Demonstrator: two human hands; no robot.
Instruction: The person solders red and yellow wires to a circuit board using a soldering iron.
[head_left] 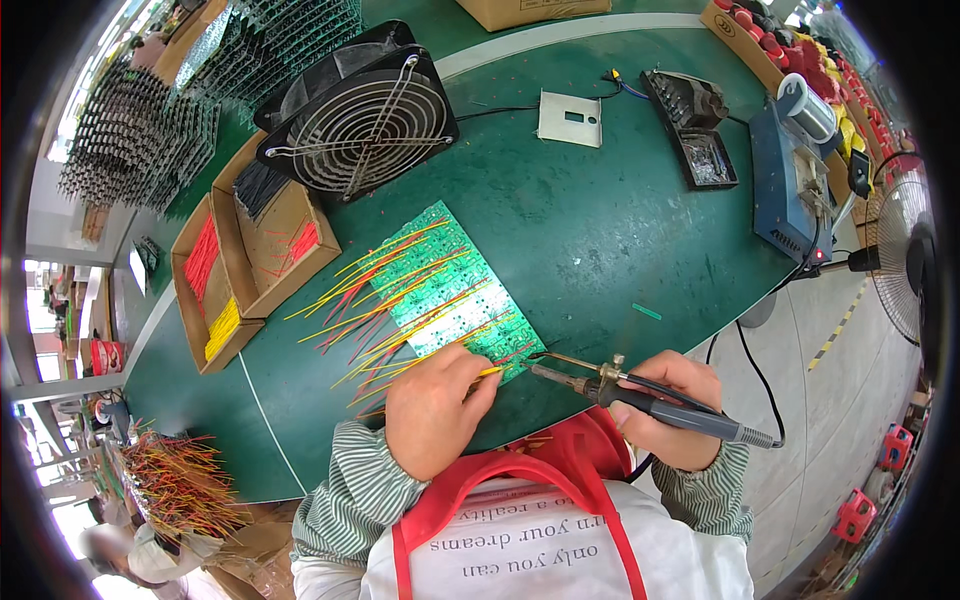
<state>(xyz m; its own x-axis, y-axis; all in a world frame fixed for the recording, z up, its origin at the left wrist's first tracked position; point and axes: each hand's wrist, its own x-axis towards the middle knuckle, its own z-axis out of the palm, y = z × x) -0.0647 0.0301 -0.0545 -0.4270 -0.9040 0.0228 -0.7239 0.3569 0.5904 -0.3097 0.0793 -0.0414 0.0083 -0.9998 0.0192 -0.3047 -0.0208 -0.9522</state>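
A green circuit board (455,290) lies on the green table (600,240) with several yellow and red wires (390,300) sticking out to its left. My left hand (435,410) pinches a yellow wire (488,372) at the board's near edge. My right hand (668,408) grips a soldering iron (640,400) by its dark handle. The iron's tip points left and sits close to the board's near corner, beside the yellow wire.
A black fan (365,120) stands behind the board. Cardboard boxes (250,260) with red and yellow wires sit at left. A blue soldering station (790,180), a black tray (700,130) and a metal plate (570,118) are at the far right. A standing fan (905,260) is off the table.
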